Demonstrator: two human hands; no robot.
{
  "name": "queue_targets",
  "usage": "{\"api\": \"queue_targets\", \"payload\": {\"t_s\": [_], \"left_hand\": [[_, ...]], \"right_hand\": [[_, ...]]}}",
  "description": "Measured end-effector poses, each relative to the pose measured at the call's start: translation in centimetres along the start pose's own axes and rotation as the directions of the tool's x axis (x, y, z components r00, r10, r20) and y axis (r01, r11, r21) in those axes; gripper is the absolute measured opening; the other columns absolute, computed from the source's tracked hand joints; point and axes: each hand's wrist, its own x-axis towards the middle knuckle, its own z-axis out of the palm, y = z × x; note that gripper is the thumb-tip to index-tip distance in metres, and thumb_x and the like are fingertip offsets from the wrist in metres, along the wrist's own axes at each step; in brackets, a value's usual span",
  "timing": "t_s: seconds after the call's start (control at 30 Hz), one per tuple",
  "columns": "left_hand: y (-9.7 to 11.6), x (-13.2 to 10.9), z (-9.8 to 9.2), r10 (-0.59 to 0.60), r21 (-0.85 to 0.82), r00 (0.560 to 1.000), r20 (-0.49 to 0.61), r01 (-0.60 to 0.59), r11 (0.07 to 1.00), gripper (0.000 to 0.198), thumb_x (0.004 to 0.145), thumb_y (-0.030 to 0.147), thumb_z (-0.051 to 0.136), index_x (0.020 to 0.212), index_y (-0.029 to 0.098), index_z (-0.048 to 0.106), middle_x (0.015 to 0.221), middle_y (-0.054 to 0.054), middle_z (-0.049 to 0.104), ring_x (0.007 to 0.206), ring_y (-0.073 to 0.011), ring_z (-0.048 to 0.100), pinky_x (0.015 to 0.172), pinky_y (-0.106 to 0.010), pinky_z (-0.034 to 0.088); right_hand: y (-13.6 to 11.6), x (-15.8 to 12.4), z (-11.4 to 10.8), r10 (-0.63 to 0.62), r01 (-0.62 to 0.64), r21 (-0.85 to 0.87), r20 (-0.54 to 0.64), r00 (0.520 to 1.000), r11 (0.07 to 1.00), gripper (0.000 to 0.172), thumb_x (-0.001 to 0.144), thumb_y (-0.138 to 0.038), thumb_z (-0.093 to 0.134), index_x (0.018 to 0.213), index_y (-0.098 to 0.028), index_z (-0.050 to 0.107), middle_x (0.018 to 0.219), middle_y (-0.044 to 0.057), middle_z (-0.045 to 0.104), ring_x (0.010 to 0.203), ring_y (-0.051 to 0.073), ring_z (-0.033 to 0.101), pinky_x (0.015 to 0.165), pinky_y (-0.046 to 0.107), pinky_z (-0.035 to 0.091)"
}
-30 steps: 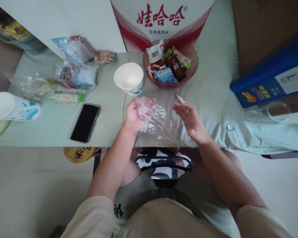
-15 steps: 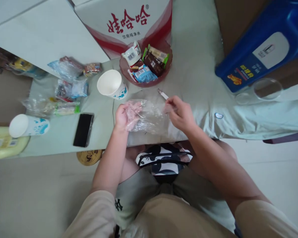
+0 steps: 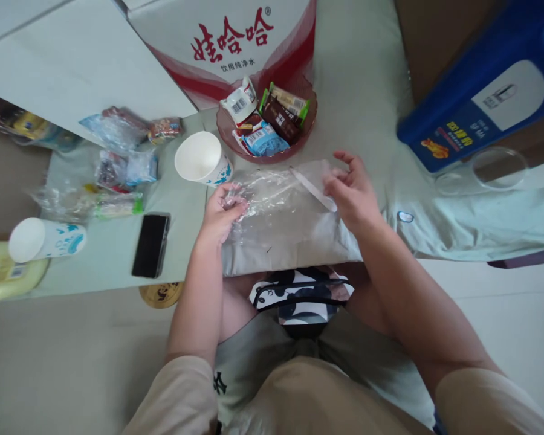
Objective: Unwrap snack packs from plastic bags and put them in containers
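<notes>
A clear plastic bag [image 3: 283, 205] is stretched flat over the pale green table cover [image 3: 372, 109] in front of me. My left hand [image 3: 222, 211] is closed on the bag's left edge. At the bag's right edge my right hand [image 3: 351, 190] pinches the plastic, its outer fingers raised. A thin white strip [image 3: 312, 188] lies across the bag near my right fingers. Just beyond the bag stand a white paper cup [image 3: 202, 158] and a reddish bowl [image 3: 311, 115] filled with wrapped snacks.
A black phone [image 3: 150, 244] lies left of my left hand. Several clear snack bags [image 3: 118, 151] and a tipped paper cup [image 3: 45, 238] sit further left. A red-and-white carton [image 3: 236, 42] stands behind the bowl. A blue box [image 3: 485, 103] and clear lids [image 3: 498, 166] lie at the right.
The bag was crumpled between my hands; my right hand has pulled its edge to the right and spread it flat. The view has shifted, with the table contents now further left.
</notes>
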Motion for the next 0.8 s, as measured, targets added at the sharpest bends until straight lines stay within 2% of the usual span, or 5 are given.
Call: {"api": "queue_targets", "payload": {"t_s": [0.17,0.37,0.5,0.67,0.8], "left_hand": [[0.8,-0.4,-1.6,0.077,-0.224,0.994,-0.074,-0.092,0.97,0.052,0.056,0.008,0.086,0.099,0.031,0.068,0.081,0.004,0.071,0.064,-0.0113,0.06,0.055,-0.022,0.048],[0.3,-0.9,-1.9,0.049,-0.187,0.992,-0.114,-0.069,0.98,0.051,0.06,0.006,0.085,0.103,0.029,0.072,0.084,0.002,0.075,0.075,-0.0164,0.069,0.061,-0.026,0.053],[-0.7,0.4,-1.3,0.064,-0.107,0.978,-0.2,-0.087,0.99,0.04,0.058,0.003,0.08,0.092,0.022,0.072,0.082,0.001,0.078,0.079,-0.0158,0.073,0.068,-0.023,0.056],[-1.6,0.6,-1.8,0.038,0.086,0.988,-0.152,-0.026,0.996,0.016,0.075,0.02,0.078,0.087,0.022,0.068,0.063,0.004,0.069,0.047,-0.0109,0.062,0.043,-0.019,0.041],[-0.9,0.0,-2.2,0.056,0.079,0.987,-0.153,-0.044,0.996,0.019,0.083,0.035,0.08,0.092,0.025,0.067,0.049,0.008,0.057,0.034,-0.0089,0.046,0.036,-0.02,0.027]], "right_hand": [[-1.6,-1.6,0.6,-0.026,0.051,-0.198,0.127,0.992,0.979,0.027,0.084,-0.048,0.072,0.083,-0.025,0.057,0.068,-0.002,0.052,0.06,0.014,0.049,0.057,0.03,0.041],[-1.8,-2.2,0.2,-0.177,0.186,-0.086,0.103,0.979,0.979,0.035,0.082,-0.057,0.074,0.097,-0.029,0.061,0.094,0.004,0.068,0.085,0.023,0.064,0.079,0.04,0.055],[-0.8,-1.7,0.5,-0.059,0.093,-0.246,0.139,0.988,0.965,0.025,0.087,-0.048,0.07,0.084,-0.024,0.063,0.069,-0.001,0.061,0.063,0.017,0.058,0.064,0.034,0.049],[-0.7,-1.8,0.5,-0.07,0.066,-0.192,-0.015,0.997,0.979,0.025,0.093,-0.05,0.067,0.092,-0.027,0.059,0.062,-0.004,0.058,0.051,0.014,0.055,0.051,0.029,0.043],[-1.2,-1.8,0.1,-0.02,0.015,-0.151,-0.036,0.999,0.988,0.031,0.09,-0.056,0.071,0.095,-0.029,0.057,0.052,-0.007,0.048,0.042,0.014,0.047,0.045,0.029,0.038]]}}
